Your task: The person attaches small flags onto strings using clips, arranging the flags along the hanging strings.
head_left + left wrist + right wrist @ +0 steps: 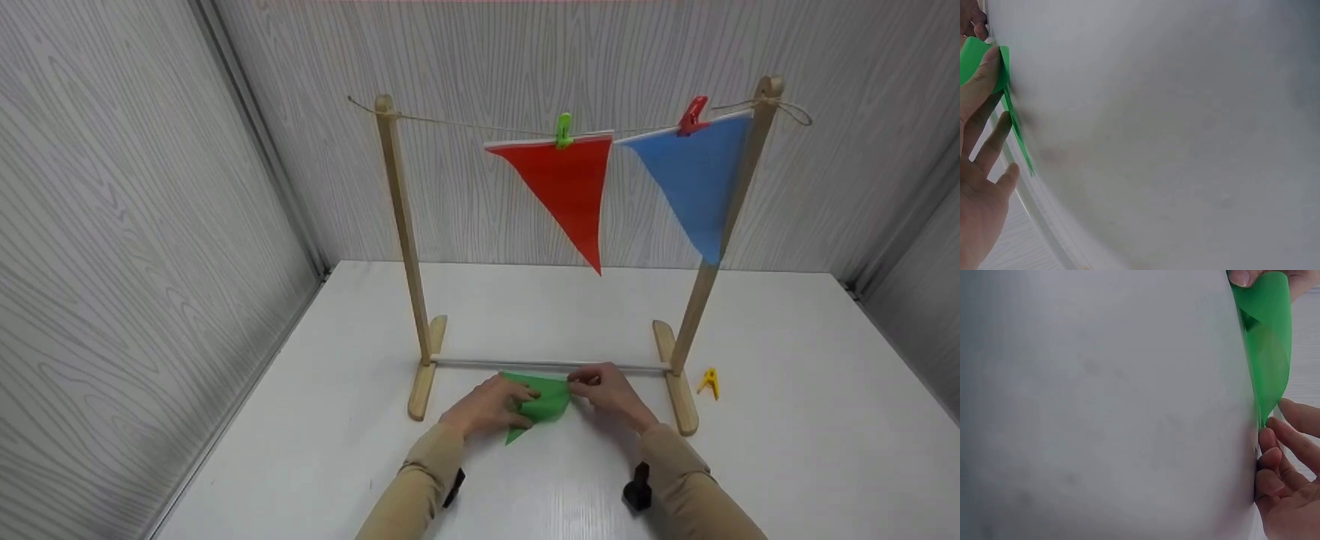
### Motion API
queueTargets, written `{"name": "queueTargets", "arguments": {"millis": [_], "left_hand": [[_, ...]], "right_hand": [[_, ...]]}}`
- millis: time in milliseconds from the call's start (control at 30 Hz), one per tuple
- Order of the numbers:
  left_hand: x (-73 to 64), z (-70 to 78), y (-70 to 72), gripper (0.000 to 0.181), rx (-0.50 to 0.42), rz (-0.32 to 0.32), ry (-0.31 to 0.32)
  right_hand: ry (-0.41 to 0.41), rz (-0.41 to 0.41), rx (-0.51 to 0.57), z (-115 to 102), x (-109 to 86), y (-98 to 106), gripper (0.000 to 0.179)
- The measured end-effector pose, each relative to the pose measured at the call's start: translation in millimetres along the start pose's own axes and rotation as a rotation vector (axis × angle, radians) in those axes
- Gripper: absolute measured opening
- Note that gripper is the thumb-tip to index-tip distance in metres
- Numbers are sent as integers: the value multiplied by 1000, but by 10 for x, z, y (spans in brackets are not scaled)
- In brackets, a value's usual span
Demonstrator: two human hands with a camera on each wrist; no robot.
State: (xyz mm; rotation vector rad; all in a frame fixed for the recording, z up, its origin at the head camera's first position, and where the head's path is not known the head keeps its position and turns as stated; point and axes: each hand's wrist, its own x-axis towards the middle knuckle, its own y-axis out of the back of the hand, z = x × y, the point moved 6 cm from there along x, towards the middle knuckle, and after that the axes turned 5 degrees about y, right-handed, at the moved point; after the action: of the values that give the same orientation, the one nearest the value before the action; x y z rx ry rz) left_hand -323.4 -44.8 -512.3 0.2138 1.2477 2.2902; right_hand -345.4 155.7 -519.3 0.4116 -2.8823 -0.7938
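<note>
A small green pennant (pixel 547 403) lies bowed on the white table, just in front of the wooden stand's crossbar. My left hand (pixel 491 405) holds its left part; in the left wrist view the thumb lies over the green cloth (pixel 969 59) and the other fingers are spread. The fingertips of my right hand (pixel 611 390) pinch the pennant's right corner, and the right wrist view shows the cloth curling up between both hands. Overhead, a red pennant (pixel 574 184) hangs by a green clothespin (pixel 563 130), and a blue pennant (pixel 690 176) by a red clothespin (pixel 692 116).
The wooden stand has a left post (pixel 403 232), a right post (pixel 701 300) and a low crossbar (pixel 480 362). A string (pixel 457 123) runs between the post tops. A yellow clothespin (pixel 709 383) lies right of the stand's right foot. Walls rise behind and at both sides.
</note>
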Motion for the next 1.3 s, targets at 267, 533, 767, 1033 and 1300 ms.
{"name": "queueTargets", "arguments": {"millis": [267, 533, 767, 1033, 1300], "left_hand": [[-18, -6, -10, 41, -16, -10, 40], [-48, -11, -7, 43, -52, -16, 71], [-24, -17, -23, 42, -42, -8, 52], [4, -6, -8, 42, -57, -2, -29], [-16, 8, 28, 45, -86, 29, -69]], "right_hand": [[45, 40, -36, -28, -11, 16, 27], [-22, 88, -83, -4, 9, 6, 16], [-34, 87, -102, 7, 13, -8, 9], [32, 39, -121, -14, 28, -26, 7], [33, -14, -144, -35, 46, -43, 9]]}}
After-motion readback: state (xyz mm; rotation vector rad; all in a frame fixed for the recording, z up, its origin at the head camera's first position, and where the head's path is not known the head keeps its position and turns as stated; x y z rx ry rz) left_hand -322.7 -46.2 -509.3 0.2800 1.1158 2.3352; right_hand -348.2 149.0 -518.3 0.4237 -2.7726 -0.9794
